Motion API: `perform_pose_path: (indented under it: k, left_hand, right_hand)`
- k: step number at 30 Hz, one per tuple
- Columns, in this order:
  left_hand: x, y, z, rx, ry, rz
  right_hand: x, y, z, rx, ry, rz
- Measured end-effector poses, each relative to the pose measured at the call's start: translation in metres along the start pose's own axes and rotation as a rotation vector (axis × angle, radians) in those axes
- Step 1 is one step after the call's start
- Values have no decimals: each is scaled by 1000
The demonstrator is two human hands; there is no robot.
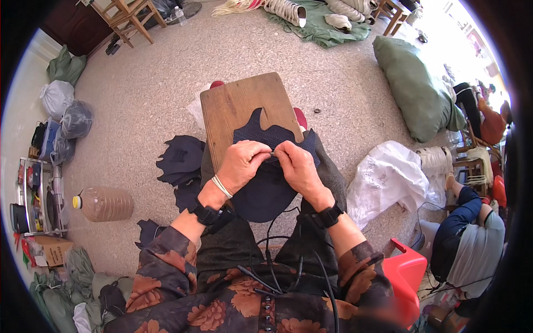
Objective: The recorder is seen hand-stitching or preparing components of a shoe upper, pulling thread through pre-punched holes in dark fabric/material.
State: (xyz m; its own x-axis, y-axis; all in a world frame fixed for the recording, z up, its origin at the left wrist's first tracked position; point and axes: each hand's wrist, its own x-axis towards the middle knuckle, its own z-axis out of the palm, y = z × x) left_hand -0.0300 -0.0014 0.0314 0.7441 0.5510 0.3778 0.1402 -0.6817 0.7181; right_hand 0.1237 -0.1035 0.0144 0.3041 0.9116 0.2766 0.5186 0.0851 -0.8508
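A wooden board [236,105] slants over my lap, with a dark navy cut piece of cloth or soft leather [269,197] draped across its lower part and my thighs. The piece has a curved, pointed outline at its far end. My left hand [240,162] is closed in a pinch at the middle of it. Facing it, my right hand [300,169] pinches the same spot, the fingertips of both nearly meeting. Something small shows between the fingertips, too small to make out. More dark cut pieces [182,160] lie in a heap left of my knee.
On the left stand a large plastic jug [108,203] with a yellow cap and a metal shelf rack [39,194]. To the right are a white sack [388,177], a stuffed green sack [413,83], a red plastic stool [402,277] and a seated person [472,244].
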Motion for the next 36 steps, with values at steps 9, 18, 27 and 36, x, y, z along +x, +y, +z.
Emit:
perform_pose_path:
  k: [9, 18, 27, 36]
  left_hand:
    - [-7, -12, 0, 94, 213, -209]
    - [-11, -9, 10, 208, 264, -255]
    - [-13, -7, 7, 245, 197, -269]
    - [-12, -14, 6, 169, 184, -285]
  right_hand:
    - [-2, 3, 5, -211, 61, -35]
    - [-3, 0, 7, -297, 17, -43]
    - [2, 0, 5, -361, -68, -117]
    - [5, 8, -1, -360, -139, -188]
